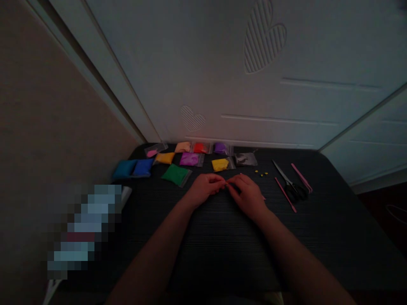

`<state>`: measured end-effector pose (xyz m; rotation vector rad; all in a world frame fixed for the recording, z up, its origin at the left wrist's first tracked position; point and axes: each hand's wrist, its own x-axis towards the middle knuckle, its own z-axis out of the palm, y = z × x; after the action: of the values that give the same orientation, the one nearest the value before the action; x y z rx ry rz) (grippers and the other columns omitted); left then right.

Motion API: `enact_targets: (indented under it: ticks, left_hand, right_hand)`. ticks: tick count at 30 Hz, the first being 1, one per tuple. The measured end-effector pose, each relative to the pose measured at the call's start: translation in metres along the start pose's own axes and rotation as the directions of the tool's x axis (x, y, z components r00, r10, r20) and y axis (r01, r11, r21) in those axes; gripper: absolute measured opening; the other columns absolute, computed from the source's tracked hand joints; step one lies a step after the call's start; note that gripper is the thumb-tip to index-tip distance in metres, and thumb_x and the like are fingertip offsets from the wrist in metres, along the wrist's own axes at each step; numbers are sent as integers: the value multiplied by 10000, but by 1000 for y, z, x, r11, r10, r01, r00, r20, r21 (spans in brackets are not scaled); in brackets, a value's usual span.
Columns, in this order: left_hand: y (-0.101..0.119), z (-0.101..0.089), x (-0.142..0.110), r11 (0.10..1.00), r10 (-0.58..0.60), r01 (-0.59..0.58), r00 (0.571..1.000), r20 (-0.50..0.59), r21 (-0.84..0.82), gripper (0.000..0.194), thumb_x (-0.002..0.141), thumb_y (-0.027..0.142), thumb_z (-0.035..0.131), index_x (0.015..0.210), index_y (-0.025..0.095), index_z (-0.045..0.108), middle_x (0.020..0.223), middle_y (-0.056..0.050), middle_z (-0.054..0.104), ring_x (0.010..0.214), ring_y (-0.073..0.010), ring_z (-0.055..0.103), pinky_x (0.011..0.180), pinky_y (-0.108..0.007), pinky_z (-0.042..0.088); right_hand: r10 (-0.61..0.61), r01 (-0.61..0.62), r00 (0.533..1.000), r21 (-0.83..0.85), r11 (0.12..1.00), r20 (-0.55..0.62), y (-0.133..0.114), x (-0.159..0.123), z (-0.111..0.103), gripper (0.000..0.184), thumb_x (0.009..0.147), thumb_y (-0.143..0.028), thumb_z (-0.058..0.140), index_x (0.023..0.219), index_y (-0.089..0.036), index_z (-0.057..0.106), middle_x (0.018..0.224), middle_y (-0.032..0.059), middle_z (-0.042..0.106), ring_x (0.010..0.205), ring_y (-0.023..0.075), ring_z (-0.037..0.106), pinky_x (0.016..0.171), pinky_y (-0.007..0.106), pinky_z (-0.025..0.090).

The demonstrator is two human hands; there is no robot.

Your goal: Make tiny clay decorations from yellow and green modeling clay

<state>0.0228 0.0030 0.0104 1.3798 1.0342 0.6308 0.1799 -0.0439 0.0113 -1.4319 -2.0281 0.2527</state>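
we hold a tiny reddish piece [226, 183] between left hand [206, 186] and right hand [248, 195], both grips pinched closed on it, toward the far edge of the tabletop [222, 254]; its long axis we cannot tell, neither hand nearer.

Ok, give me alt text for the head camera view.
A person's left hand and right hand meet over a dark table, any item between them too small to make out. Beyond them lie bags of coloured material; to the right, scissors and two slim pink tools.
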Motion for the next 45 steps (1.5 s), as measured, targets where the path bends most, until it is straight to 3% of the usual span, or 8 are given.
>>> enact_targets:
  ticks: [6,14,25,39,45]
  left_hand:
    - [1,-1,0,1000,2,-2,1000,-2,3,172,672,302,561,731,159,635,631,-1,583,525,-84,460,483,-195,344]
    - [-1,-2,0,1000,-18,18,1000,-8,-14,246,681,341,563,837,166,635,707,-24,615,547,-87,483,503,-199,365]
    - [1,0,-1,1000,0,-1,1000,14,21,184,673,304,568,753,159,648,635,-7,580,536,-90,462,481,-195,346]
    - [2,-1,-2,1000,9,-10,999,33,15,185,687,318,562,743,159,639,615,11,564,525,-79,439,484,-193,322]
    - [-1,0,0,1000,13,-14,1000,-9,-24,148,662,282,588,708,151,642,569,25,545,488,-63,412,453,-177,301]
  right_hand:
    - [2,-2,1000,3,1000,0,-1,1,-1,139,793,-220,449,865,-203,566,852,32,597,836,154,537,921,356,340]
    - [24,-24,1000,6,1000,-17,1,0,-3,161,803,-229,426,880,-194,564,854,58,585,839,176,529,783,330,416]
    - [3,-3,1000,-2,1000,-9,-1,-1,-1,143,796,-210,437,866,-204,562,835,31,594,818,156,538,945,367,318]
    - [-6,6,1000,6,1000,9,-5,-1,-2,150,794,-197,437,876,-206,562,852,35,601,832,159,541,947,388,309]
    - [-2,2,1000,28,1000,1,-3,-2,1,136,789,-203,442,856,-208,560,836,31,599,813,156,543,939,395,316]
